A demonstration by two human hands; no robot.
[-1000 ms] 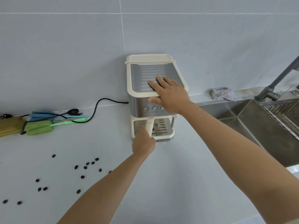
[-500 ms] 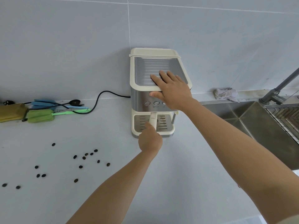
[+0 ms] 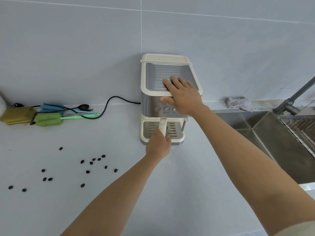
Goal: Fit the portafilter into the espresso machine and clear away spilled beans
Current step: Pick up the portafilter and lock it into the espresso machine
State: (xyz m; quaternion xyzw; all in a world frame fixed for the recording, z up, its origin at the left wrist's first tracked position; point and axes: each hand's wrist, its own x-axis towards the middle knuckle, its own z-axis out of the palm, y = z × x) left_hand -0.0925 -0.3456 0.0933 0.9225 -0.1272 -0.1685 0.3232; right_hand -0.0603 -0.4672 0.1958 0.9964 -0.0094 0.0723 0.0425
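Observation:
A cream and steel espresso machine [image 3: 150, 103] stands against the tiled wall. The portafilter's cream handle [image 3: 162, 124] sticks out from under the brew head, pointing straight toward me over the drip tray. My left hand [image 3: 158, 145] is closed around the near end of that handle. My right hand [image 3: 183, 97] lies flat on the machine's top front edge, fingers spread, covering one button. Several dark coffee beans [image 3: 87, 171] lie scattered on the counter to the left of my left arm.
A black power cord [image 3: 109, 103] runs left from the machine. Sponges, a green bottle brush [image 3: 48, 119] and a black spoon lie at the back left. A steel sink [image 3: 265, 142] with a faucet [image 3: 293, 97] and a grey rag [image 3: 238, 103] is at the right.
The portafilter handle has swung with my left hand from pointing slightly left to pointing straight out at the front. My right hand has stayed on the machine's top.

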